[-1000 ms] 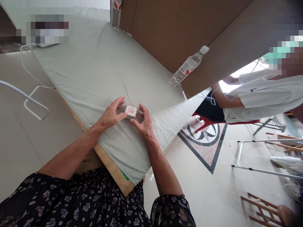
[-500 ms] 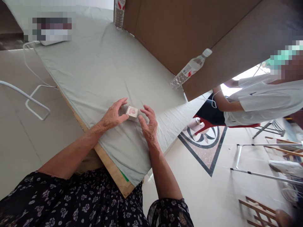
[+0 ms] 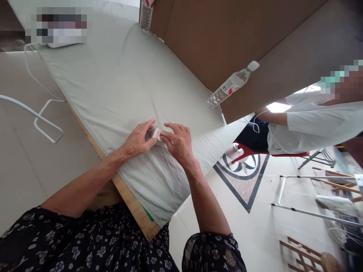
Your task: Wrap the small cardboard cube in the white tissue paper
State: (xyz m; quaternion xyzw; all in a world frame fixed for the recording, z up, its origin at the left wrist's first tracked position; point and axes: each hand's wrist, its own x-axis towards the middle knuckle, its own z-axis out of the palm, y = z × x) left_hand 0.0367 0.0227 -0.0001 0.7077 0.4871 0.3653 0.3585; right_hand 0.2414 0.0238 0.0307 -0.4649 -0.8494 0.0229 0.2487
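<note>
A small pale box [image 3: 156, 133] with reddish print rests on the light green cloth [image 3: 113, 87] near the table's corner. My left hand [image 3: 139, 138] curves around its left side, thumb and fingers apart, with the thumb close to the front edge. On the other side, my right hand [image 3: 178, 143] reaches over the box, its thumb and index finger close together at the right part of it. The fingers of that hand partly cover the box.
A clear plastic bottle [image 3: 231, 85] stands beside a large brown cardboard panel [image 3: 210, 45]. Another bottle [image 3: 146, 15] is at the panel's far end. A white device [image 3: 66, 39] lies at the back left. A person in a white shirt [image 3: 317, 124] sits at the right.
My right hand has moved left onto the box, and its thumb and index finger have come together there. My left hand has barely moved. The view has shifted slightly.
</note>
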